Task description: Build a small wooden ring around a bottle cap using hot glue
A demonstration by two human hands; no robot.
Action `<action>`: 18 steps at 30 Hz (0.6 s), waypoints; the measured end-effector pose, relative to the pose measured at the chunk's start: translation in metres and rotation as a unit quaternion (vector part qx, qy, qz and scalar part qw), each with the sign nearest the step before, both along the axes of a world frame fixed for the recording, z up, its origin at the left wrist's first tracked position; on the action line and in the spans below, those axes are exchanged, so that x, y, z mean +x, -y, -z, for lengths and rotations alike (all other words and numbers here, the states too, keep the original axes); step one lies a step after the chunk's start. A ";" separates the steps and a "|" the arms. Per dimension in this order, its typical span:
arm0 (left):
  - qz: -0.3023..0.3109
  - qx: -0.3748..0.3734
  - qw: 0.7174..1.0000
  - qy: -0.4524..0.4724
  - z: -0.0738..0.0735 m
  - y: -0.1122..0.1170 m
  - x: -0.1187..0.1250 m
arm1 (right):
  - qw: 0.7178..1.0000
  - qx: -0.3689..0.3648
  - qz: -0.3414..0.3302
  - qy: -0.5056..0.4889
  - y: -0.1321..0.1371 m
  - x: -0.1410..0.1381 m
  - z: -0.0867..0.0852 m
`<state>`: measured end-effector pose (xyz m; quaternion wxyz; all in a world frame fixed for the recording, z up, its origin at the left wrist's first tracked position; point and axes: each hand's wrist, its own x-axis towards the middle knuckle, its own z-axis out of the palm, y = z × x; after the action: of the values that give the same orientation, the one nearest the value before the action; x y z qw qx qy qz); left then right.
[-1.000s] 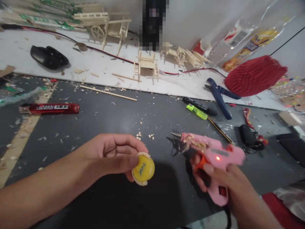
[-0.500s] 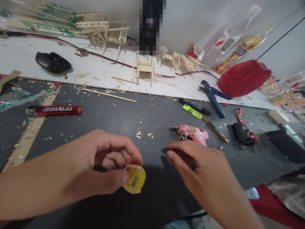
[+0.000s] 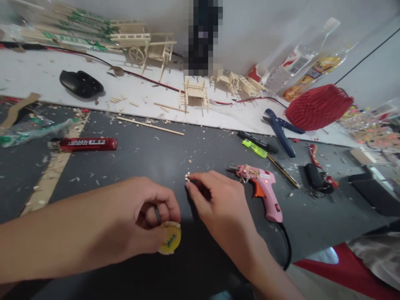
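Note:
Between thumb and fingers, my left hand [image 3: 146, 223] grips a yellow disc [image 3: 172, 238] by its left side. Dark blue marks are on its face, and pale wooden bits line parts of its rim. To the right, my right hand [image 3: 215, 196] reaches down to the dark table with thumb and index finger nearly together. Their tips are at a few tiny wooden pieces [image 3: 187, 176]; whether one is pinched is too small to tell. A pink glue gun [image 3: 261, 183] with an orange trigger lies just right of that hand.
A red lighter-like tube [image 3: 89, 144] lies at left, a thin wooden stick [image 3: 150, 126] behind. Blue pliers [image 3: 279, 131], a green highlighter [image 3: 254, 148] and keys [image 3: 317, 179] are at right. Small stick-built models [image 3: 195, 93] stand on the white strip along the wall.
My right hand has moved left from beside the glue gun to the wooden pieces, uncovering the gun's handle. My left hand still holds the yellow disc, slightly shifted. The whole view has shifted a little.

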<state>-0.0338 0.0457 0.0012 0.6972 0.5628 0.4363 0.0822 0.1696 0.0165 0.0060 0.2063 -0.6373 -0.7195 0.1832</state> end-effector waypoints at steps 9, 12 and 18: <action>0.024 -0.021 0.999 -0.016 -0.004 -0.004 -0.002 | 0.999 0.008 0.024 -0.027 -0.001 -0.005 0.001; 0.029 -0.017 0.999 -0.010 -0.010 -0.007 -0.003 | 0.989 -0.018 0.076 -0.126 0.002 -0.003 -0.007; 0.008 -0.006 1.000 0.011 -0.023 -0.010 -0.001 | 0.862 -0.160 0.143 -0.459 0.013 0.011 -0.022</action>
<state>-0.0350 0.0552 0.0242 0.7061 0.5611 0.4246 0.0798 0.1803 0.0033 0.0279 0.4321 -0.6017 -0.4051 0.5358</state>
